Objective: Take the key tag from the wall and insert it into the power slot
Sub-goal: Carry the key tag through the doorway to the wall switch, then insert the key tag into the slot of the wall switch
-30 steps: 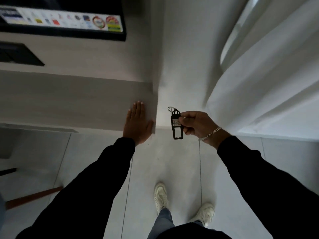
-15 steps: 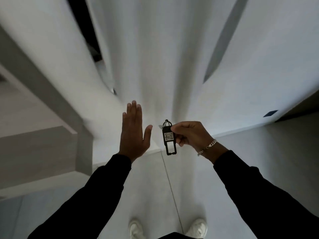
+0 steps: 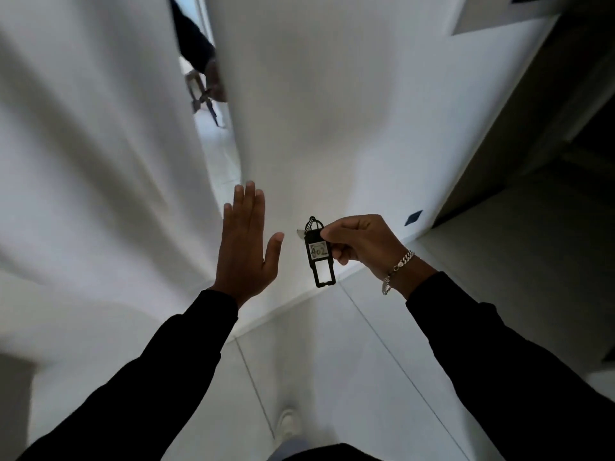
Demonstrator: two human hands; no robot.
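Note:
My right hand [image 3: 361,242] pinches a black key tag [image 3: 318,257] by its upper edge. The tag hangs upright, carries a white label reading 402, and has a metal ring with a key at its top. My left hand [image 3: 244,247] is held up flat beside it, fingers together and thumb out, touching nothing. A small dark square plate [image 3: 413,217] sits low on the white wall to the right of the tag; I cannot tell whether it is the power slot.
A white curtain [image 3: 100,144] fills the left. Through its gap, another person's dark sleeve and a hand with a metal object [image 3: 204,91] show. A white wall [image 3: 332,111] stands ahead; a dark opening [image 3: 549,128] lies right. The floor [image 3: 332,361] is pale tile, with my shoe [image 3: 288,427].
The view has swung right, away from the wooden panel toward the curtain and white wall. My left hand came off the panel and is raised in the air. My right hand keeps the tag.

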